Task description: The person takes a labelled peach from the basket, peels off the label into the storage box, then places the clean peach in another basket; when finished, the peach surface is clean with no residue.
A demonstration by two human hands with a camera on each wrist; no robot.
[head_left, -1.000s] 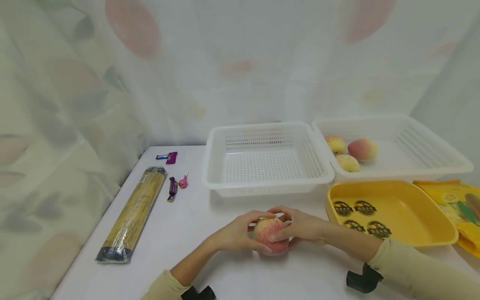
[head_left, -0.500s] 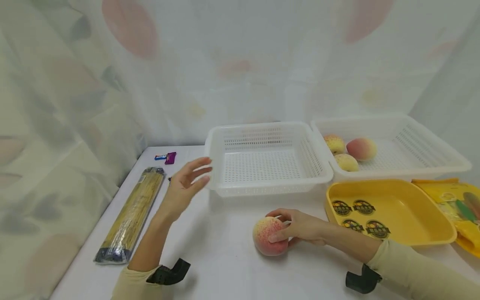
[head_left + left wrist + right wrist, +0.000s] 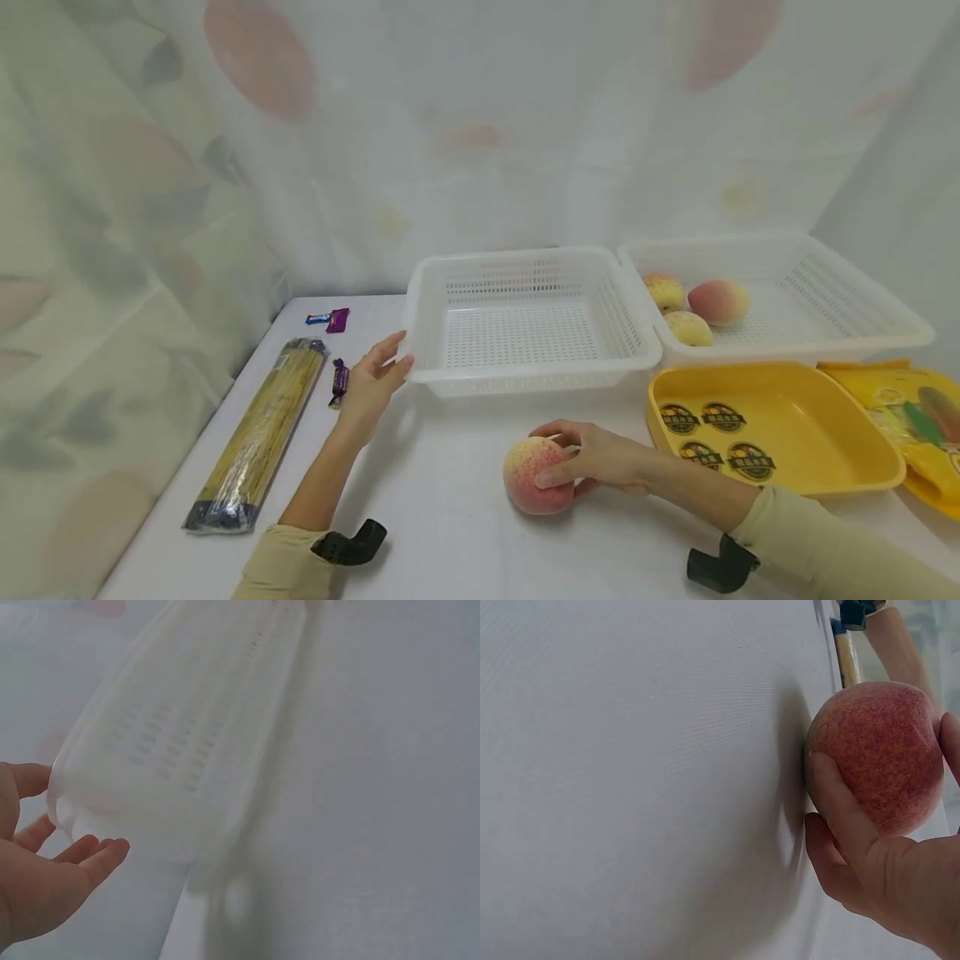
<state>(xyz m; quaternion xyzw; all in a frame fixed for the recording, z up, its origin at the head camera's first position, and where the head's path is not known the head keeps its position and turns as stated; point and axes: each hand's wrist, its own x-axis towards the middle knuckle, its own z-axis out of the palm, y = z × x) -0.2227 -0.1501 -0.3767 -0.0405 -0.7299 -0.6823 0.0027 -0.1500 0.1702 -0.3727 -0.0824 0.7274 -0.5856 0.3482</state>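
A large red-and-yellow peach [image 3: 536,475] rests on the white tabletop, held by my right hand [image 3: 603,454]. In the right wrist view, the fingers [image 3: 844,802] press on one side of the peach [image 3: 881,754], with another fingertip at its far side. My left hand [image 3: 367,392] is at the left front corner of the middle white basket [image 3: 536,375], fingers spread. In the left wrist view, the left hand [image 3: 52,877] has its fingertips right at the rim of the basket [image 3: 165,742], on both sides of the corner.
Behind right stands another white basket [image 3: 795,346] with several peaches [image 3: 718,302]. A yellow tray [image 3: 817,450] with round stickers and a yellow bag [image 3: 911,408] lie right. Left are bundled sticks [image 3: 258,437] in plastic and wrapped candies [image 3: 340,383].
My left hand let go of the peach, moved up and left to the basket, then shifted slightly lower along its corner. My right hand kept holding the peach in place.
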